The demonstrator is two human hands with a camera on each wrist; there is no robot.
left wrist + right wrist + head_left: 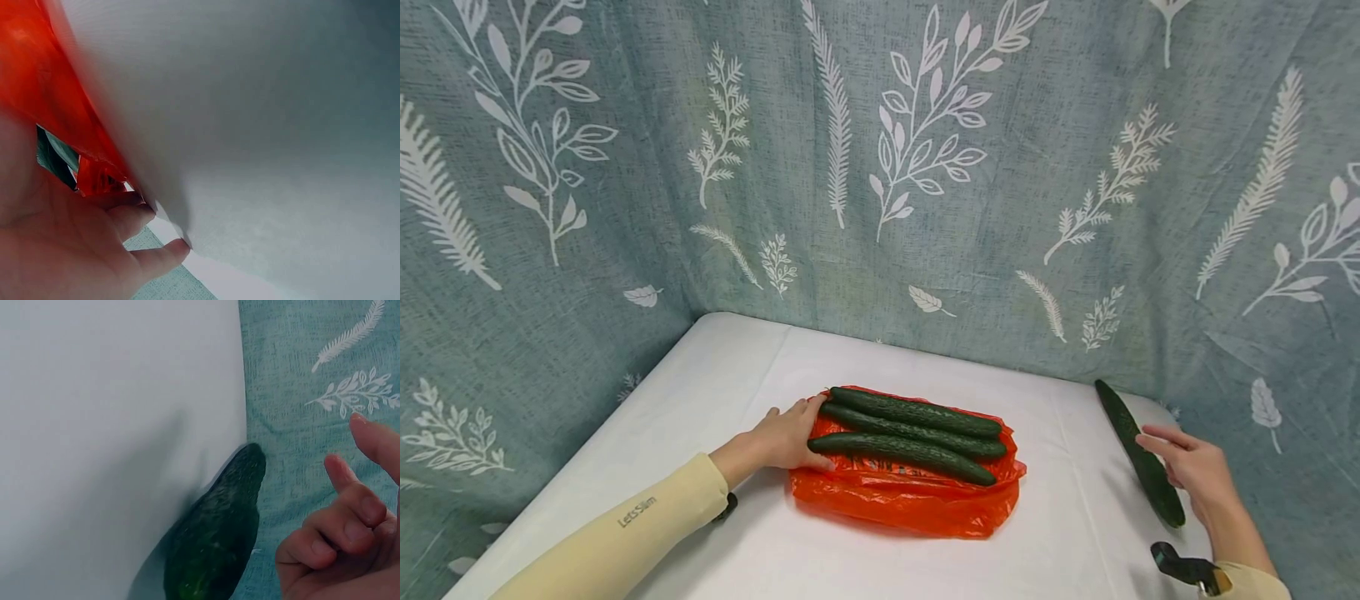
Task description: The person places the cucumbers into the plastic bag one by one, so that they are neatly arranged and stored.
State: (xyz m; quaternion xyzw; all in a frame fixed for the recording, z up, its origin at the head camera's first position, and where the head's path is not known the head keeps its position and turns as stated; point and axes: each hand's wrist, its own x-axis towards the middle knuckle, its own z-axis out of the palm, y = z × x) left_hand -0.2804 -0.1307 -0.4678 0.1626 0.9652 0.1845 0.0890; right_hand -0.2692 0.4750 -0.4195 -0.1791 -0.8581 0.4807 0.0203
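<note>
Three dark green cucumbers [902, 449] lie side by side on a crumpled red plastic bag [910, 504] in the middle of the table. At the bag's left end my left hand [786, 435] rests, its thumb over the red plastic and its fingers by the cucumber tips. The left wrist view shows that hand's fingers [156, 259] nearly straight, fingertips down at the white surface. A single cucumber [1138, 454] lies apart at the right side of the table. Just beside it is my right hand [1202, 471], fingers loosely bent and holding nothing; a gap shows in the right wrist view.
A white cloth covers the table [745, 533]. Blue-green curtains [925, 208] with white leaf prints hang close behind it and on both sides. The lone cucumber lies near the table's right edge. A black wrist camera [1183, 565] sits at the right wrist.
</note>
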